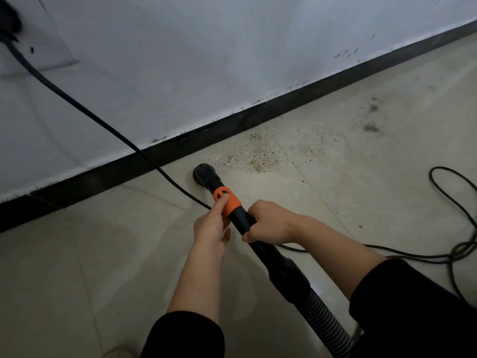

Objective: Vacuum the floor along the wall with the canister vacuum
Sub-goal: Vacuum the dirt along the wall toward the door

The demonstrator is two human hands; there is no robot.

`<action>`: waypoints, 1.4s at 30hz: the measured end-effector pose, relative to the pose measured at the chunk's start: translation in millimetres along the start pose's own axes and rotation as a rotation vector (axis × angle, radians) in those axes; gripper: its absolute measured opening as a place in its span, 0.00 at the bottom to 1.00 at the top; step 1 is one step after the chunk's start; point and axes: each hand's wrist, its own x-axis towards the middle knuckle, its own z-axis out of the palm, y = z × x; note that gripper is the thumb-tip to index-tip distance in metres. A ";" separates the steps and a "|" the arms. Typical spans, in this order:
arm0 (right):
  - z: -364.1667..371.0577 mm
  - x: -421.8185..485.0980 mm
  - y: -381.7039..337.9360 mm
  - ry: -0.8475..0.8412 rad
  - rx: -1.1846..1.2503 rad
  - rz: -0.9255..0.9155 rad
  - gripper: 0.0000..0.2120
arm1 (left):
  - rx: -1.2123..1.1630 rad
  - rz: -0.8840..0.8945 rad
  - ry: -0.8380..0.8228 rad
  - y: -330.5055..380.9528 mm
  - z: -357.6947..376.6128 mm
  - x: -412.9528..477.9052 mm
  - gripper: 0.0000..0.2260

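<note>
The pale wall (206, 60) fills the upper part of my view, and the tiled floor (77, 267) spreads below it, open to my left and straight ahead. A dark skirting board (232, 122) marks the edge where they meet, slanting up to the right. A black power cord (77, 102) drops from a plug (9, 19) high on the wall at the left, crosses the skirting and reaches the floor by my hands; beyond them it runs right and lies in loose loops (459, 228). The vacuum's black wand (260, 246) slants from the ribbed hose (325, 319) at my right sleeve toward the wall. My right hand (271, 223) has its fingers curled round the wand. My left hand (210, 228) pinches the orange collar (228, 200) just ahead. The round nozzle (204, 173) rests on the floor just short of the skirting. A scatter of brown grit (255, 156) lies just right of it against the skirting, with smaller patches (371, 127) farther along.
</note>
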 end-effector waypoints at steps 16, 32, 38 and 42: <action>8.5 28.6 -27.4 0.037 -0.129 -0.102 0.12 | -0.035 0.022 0.099 25.3 -18.0 22.9 0.12; 6.4 37.9 -46.2 0.053 -0.245 -0.165 0.15 | -0.069 0.029 0.214 33.4 -28.8 33.8 0.16; -1.5 34.1 -37.8 0.100 -0.227 -0.119 0.15 | -0.015 0.015 0.176 32.3 -14.2 41.2 0.16; -5.6 32.7 -32.1 0.110 -0.186 -0.089 0.12 | 0.016 0.009 0.154 32.2 -6.2 45.8 0.16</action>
